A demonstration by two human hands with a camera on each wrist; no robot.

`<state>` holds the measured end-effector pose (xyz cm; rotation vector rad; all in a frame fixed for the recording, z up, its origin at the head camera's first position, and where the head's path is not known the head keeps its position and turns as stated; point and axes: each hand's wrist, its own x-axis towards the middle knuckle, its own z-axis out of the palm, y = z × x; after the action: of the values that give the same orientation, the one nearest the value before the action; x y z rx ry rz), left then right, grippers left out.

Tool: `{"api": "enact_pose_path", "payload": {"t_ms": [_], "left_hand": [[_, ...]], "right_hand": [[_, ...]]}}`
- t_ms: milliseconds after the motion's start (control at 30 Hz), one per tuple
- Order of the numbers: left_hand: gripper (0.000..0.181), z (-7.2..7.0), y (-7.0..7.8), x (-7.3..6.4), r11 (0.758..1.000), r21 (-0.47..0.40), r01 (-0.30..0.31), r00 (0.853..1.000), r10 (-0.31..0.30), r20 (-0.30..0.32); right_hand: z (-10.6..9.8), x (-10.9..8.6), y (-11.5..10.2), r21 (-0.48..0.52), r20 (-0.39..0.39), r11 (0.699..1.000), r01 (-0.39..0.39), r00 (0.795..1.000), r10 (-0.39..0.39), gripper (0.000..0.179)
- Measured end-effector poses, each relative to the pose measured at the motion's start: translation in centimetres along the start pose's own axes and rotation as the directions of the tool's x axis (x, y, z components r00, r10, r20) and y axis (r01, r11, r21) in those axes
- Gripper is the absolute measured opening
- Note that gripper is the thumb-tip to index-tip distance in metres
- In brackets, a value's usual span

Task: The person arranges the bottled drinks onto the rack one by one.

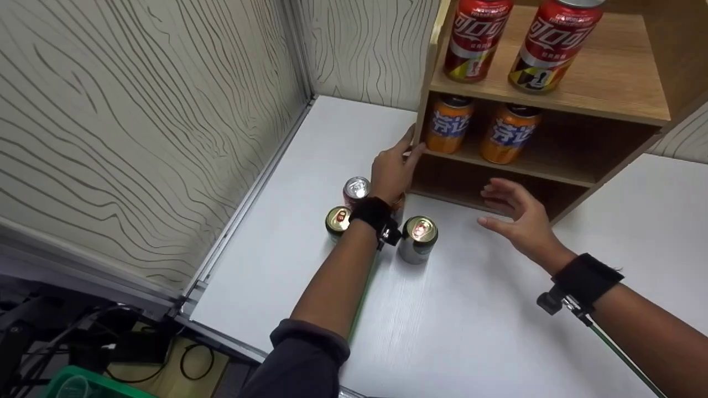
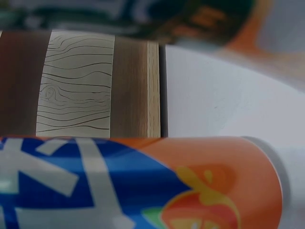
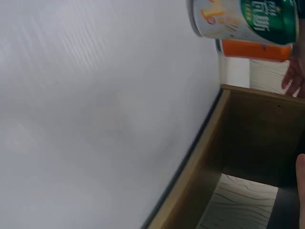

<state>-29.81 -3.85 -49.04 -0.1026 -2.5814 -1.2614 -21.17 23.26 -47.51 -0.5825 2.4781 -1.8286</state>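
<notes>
1. Standing at ten o'clock in the head view, a line-patterned wall [image 1: 138, 127] is flanking the table.
2. At five o'clock, the white table [image 1: 459, 326] is supporting the shelf unit and several loose cans.
3. At two o'clock, the wooden shelf unit [image 1: 619, 77] is standing on that table.
4. At the unit's eight o'clock, the left hand [image 1: 391, 171] is touching the left side panel, its fingers extending along it rather than clenching.
5. At the unit's six o'clock, the right hand [image 1: 522, 221] is hovering before the lowest compartment, fingers bending loosely and grasping nothing.
6. Between the unit's ten and twelve o'clock, two red cans [image 1: 478, 41] [image 1: 556, 44] are standing upright on the upper board.
7. Between eight and nine o'clock, two orange cans [image 1: 449, 126] [image 1: 509, 135] are standing one compartment below.
8. Around the left hand, table cans are standing: a green-and-silver can [image 1: 417, 243] at five o'clock, another orange can [image 3: 257, 50] at six, partly hidden, a gold-topped can [image 1: 338, 220] between seven and eight, a silver-topped can [image 1: 357, 188] at eight.
9. Black wristbands [image 1: 371, 213] [image 1: 589, 281] are encircling both wrists.
</notes>
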Motion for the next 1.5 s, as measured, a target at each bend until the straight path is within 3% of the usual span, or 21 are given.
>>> {"api": "enact_pose_path", "payload": {"t_ms": [167, 567, 767, 1200, 1500], "left_hand": [[0.059, 0.0, 0.0, 0.0, 1.000, -0.009, 0.018, 1.000, -0.018, 0.014], [0.057, 0.1, 0.0, 0.1, 1.000, 0.025, -0.002, 1.000, 0.002, -0.015], [0.059, -0.1, 0.0, 0.1, 1.000, 0.022, 0.000, 1.000, 0.000, -0.002], [0.057, 0.0, -0.3, 0.0, 1.000, 0.004, -0.002, 1.000, 0.002, -0.015], [0.057, 0.0, -0.2, 0.2, 1.000, -0.007, 0.008, 1.000, -0.008, -0.002]], "right_hand": [[1.2, -0.3, 0.9, 0.003, 0.050, 1.000, -0.028, 0.998, 0.028, 0.073], [3.9, -1.0, 2.6, 0.057, 0.121, 0.997, -0.042, 0.992, 0.035, 0.076], [5.5, -1.0, 3.4, 0.046, 0.173, 0.996, -0.071, 0.983, 0.062, 0.079], [8.3, 0.0, 4.6, 0.097, 0.288, 0.993, -0.071, 0.957, 0.041, 0.085], [9.4, 0.3, 5.2, 0.116, 0.299, 0.989, -0.097, 0.952, 0.058, 0.085]]}}
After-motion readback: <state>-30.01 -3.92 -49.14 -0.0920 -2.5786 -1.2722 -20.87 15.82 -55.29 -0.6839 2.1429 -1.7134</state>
